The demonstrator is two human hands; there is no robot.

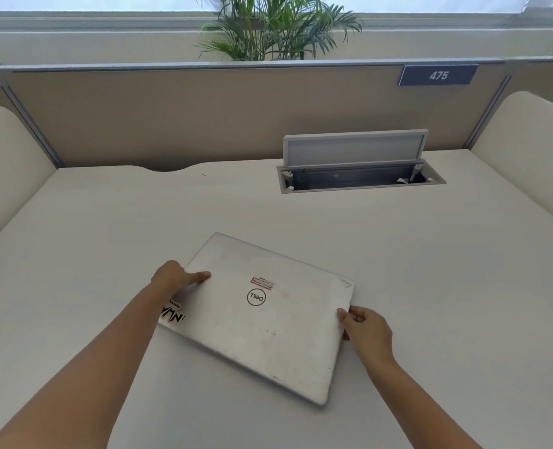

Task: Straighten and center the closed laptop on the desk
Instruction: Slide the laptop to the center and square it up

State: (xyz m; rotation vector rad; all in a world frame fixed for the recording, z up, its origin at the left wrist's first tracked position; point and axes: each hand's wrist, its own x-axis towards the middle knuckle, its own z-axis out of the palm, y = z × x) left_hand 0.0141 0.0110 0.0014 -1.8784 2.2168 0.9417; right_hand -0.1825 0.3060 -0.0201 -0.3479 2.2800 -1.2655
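A closed silver laptop [262, 322] with a round logo, a small red label and a black sticker lies on the pale desk [106, 222]. It sits skewed, its far edge sloping down to the right, slightly below the desk's middle. My left hand [174, 275] grips its left edge, thumb on the lid. My right hand [366, 328] grips the right edge, thumb on top and fingers under the side.
An open cable hatch [359, 176] with a raised lid sits in the desk at the back right. A beige partition [204, 118] with a "475" sign [438, 75] closes the back, padded side panels stand left and right, and a plant [275, 27] rises behind.
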